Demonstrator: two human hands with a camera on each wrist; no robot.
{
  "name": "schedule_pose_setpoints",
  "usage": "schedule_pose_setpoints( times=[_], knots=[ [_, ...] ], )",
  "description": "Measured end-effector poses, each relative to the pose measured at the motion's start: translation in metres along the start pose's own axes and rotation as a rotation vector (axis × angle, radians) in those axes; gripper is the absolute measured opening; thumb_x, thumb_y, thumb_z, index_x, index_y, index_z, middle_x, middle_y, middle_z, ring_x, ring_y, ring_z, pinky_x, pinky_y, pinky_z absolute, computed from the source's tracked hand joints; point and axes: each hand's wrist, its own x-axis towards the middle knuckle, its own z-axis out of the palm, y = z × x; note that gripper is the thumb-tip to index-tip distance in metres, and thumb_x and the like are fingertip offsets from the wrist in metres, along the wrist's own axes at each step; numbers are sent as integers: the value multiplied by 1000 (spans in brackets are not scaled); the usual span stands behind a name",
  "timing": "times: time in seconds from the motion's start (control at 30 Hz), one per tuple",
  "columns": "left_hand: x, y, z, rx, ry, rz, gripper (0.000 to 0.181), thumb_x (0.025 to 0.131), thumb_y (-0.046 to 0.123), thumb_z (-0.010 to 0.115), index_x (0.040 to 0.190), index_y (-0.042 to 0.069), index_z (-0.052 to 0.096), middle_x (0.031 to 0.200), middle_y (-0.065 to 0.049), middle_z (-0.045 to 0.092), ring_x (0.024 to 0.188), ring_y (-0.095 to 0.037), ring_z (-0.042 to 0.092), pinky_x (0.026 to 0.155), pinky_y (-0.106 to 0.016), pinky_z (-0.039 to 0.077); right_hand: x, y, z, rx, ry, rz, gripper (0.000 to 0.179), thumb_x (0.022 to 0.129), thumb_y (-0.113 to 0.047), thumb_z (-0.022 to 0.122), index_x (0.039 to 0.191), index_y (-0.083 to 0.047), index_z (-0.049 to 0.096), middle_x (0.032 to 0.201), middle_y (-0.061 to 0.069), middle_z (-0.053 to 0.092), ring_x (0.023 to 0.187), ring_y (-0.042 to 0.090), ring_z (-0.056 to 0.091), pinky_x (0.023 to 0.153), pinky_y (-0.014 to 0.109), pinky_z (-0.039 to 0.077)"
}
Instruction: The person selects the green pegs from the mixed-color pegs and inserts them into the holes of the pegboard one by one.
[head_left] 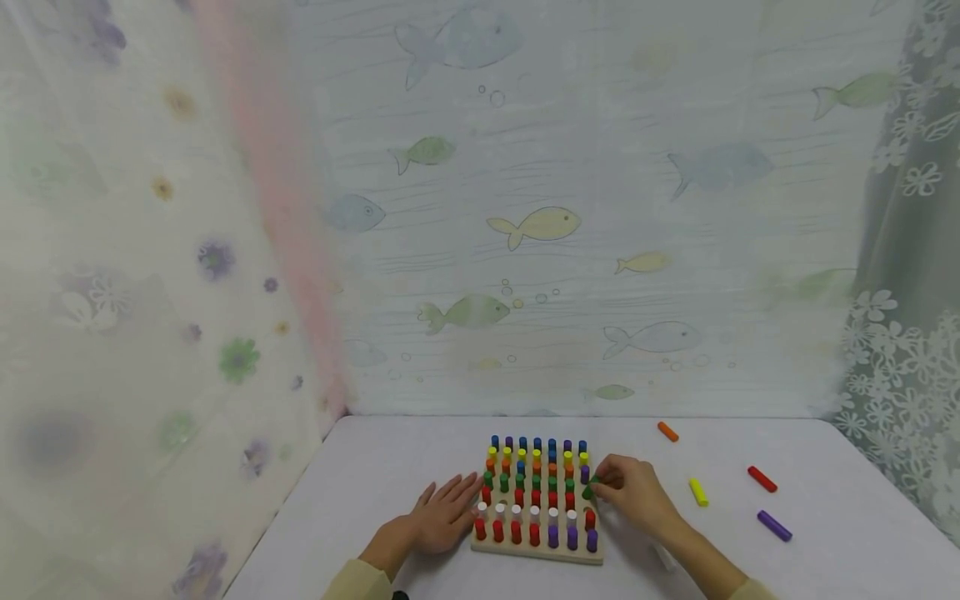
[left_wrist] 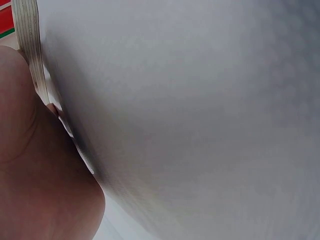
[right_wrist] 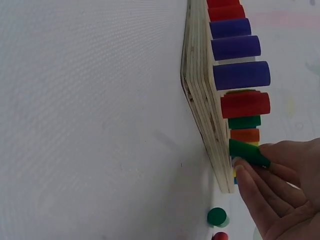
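Observation:
A wooden pegboard (head_left: 537, 550) carries rows of coloured pegs: blue, yellow, orange, green, red, white, and a front row of red and purple. My right hand (head_left: 633, 493) pinches a green peg (right_wrist: 244, 151) between thumb and fingers at the board's right side. That peg leans, its lower end at the right end of the green row. A red peg (right_wrist: 245, 104) stands next to it. My left hand (head_left: 444, 518) lies palm down with fingers spread, fingertips at the board's left edge. In the left wrist view, part of that hand (left_wrist: 45, 160) shows beside the wooden edge.
To the right on the white tabletop (head_left: 832, 542) lie loose pegs: orange (head_left: 667, 432), yellow (head_left: 698, 492), red (head_left: 762, 478) and purple (head_left: 774, 525). A white peg (head_left: 664, 557) lies by the right forearm. A fish-printed curtain (head_left: 540, 275) hangs behind the table.

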Motion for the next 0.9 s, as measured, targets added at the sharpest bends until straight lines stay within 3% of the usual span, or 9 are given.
schedule_pose_setpoints(
  times=[0.27, 0.5, 0.9],
  knots=[
    [-4, 6, -5, 6, -16, -4, 67, 106, 61, 32, 165, 29, 22, 171, 3, 21, 158, -28, 13, 123, -64, 2, 0, 1, -2, -16, -24, -41, 9, 88, -2, 78, 93, -6, 72, 88, 0, 73, 79, 14, 70, 73, 32, 61],
    [-14, 17, -14, 55, -14, 4, 64, 109, 54, 33, 164, 23, 26, 169, 0, 26, 156, -30, 19, 122, -65, 10, -3, 2, -4, -6, -54, -82, 9, 90, -5, 76, 99, -4, 75, 92, 2, 76, 83, 16, 71, 75, 33, 60],
    [-4, 4, -4, 13, 2, 25, 68, 107, 61, 27, 165, 27, 22, 171, 3, 20, 158, -29, 14, 122, -66, 4, -4, 4, -3, -8, -102, -128, 12, 91, -8, 76, 103, -4, 76, 95, 1, 75, 84, 16, 69, 74, 24, 57]
  ],
)
